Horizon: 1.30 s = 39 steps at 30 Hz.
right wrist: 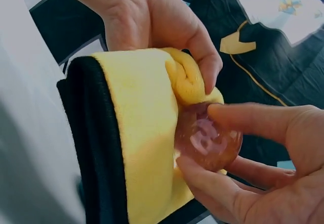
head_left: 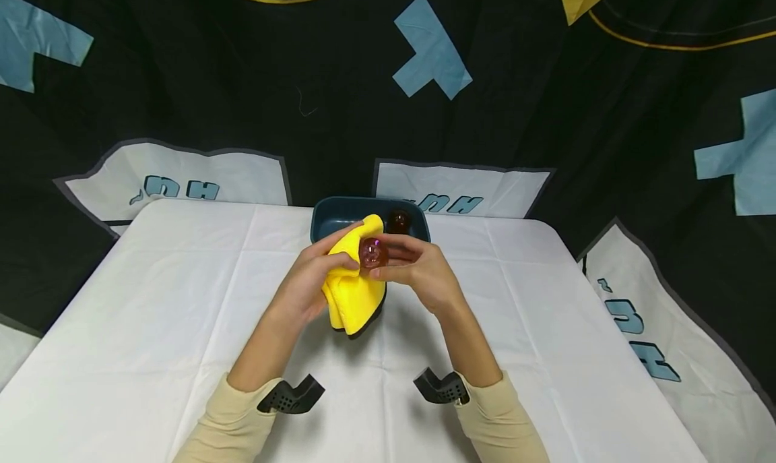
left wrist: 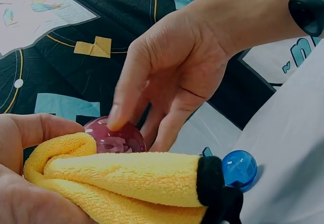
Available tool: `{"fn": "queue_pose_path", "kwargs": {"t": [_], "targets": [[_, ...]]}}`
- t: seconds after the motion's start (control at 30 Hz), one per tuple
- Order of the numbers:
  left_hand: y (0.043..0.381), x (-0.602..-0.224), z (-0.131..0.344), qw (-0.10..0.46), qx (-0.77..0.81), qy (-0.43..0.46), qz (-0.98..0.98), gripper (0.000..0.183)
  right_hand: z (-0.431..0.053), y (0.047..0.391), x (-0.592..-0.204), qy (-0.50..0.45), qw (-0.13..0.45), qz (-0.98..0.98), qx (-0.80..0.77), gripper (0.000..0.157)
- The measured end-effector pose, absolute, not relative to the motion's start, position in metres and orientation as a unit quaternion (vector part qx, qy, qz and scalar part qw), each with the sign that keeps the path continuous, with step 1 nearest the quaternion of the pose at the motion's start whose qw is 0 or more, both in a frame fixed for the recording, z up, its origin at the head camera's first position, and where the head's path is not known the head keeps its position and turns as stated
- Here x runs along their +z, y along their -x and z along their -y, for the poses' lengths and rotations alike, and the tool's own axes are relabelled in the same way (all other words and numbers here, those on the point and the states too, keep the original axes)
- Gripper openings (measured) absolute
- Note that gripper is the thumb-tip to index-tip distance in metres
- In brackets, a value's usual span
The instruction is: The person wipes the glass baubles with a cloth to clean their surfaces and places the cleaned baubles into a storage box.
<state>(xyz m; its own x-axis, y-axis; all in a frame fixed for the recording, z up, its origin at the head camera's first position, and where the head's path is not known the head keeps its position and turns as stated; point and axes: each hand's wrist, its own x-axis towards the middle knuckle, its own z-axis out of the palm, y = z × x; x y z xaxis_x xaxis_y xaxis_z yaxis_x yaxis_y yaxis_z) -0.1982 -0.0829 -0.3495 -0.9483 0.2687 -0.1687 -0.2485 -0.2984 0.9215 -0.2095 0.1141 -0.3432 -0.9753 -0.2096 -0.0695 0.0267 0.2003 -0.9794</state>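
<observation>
My left hand grips a folded yellow cloth with a black edge, above the white table. My right hand pinches a clear pinkish-red ball between thumb and fingers. In the right wrist view the ball lies against the yellow cloth, partly covered by it. Left-hand fingers hold the cloth's folded top there. Just behind the hands stands a dark blue bin, with a dark reddish-brown ball inside. The cloth and hands hide part of the bin.
A blue ball shows past the cloth's black edge in the left wrist view; the head view does not show it. A white cloth covers the table. Behind it hangs a black patterned sheet.
</observation>
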Motion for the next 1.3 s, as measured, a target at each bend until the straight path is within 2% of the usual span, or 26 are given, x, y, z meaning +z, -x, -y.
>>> {"fn": "queue_pose_path", "kwargs": {"t": [0.13, 0.27, 0.53, 0.77, 1.0, 1.3], "targets": [[0.1961, -0.3487, 0.0817, 0.156, 0.797, -0.004, -0.584, 0.069, -0.1152, 0.2125, -0.3478, 0.031, 0.115, -0.751, -0.650, 0.047], [0.1947, -0.3482, 0.0807, 0.146, 0.791, -0.001, -0.594, 0.068, -0.1149, 0.2158, -0.3490, 0.024, 0.130, -0.734, -0.666, 0.048], [0.1982, -0.3514, 0.0821, 0.138, 0.804, -0.015, -0.578, 0.067, -0.1127, 0.2096, -0.3467, 0.052, 0.102, -0.718, -0.687, 0.045], [0.1988, -0.3537, 0.0838, 0.149, 0.817, -0.004, -0.557, 0.065, -0.1134, 0.2071, -0.3483, 0.067, 0.091, -0.762, -0.638, 0.052], [0.1963, -0.3513, 0.0812, 0.147, 0.806, 0.013, -0.573, 0.064, -0.1140, 0.2144, -0.3515, 0.032, 0.122, -0.740, -0.661, 0.040], [0.1979, -0.3531, 0.0795, 0.146, 0.811, 0.009, -0.567, 0.064, -0.1151, 0.2128, -0.3468, 0.053, 0.127, -0.718, -0.682, 0.041]]}}
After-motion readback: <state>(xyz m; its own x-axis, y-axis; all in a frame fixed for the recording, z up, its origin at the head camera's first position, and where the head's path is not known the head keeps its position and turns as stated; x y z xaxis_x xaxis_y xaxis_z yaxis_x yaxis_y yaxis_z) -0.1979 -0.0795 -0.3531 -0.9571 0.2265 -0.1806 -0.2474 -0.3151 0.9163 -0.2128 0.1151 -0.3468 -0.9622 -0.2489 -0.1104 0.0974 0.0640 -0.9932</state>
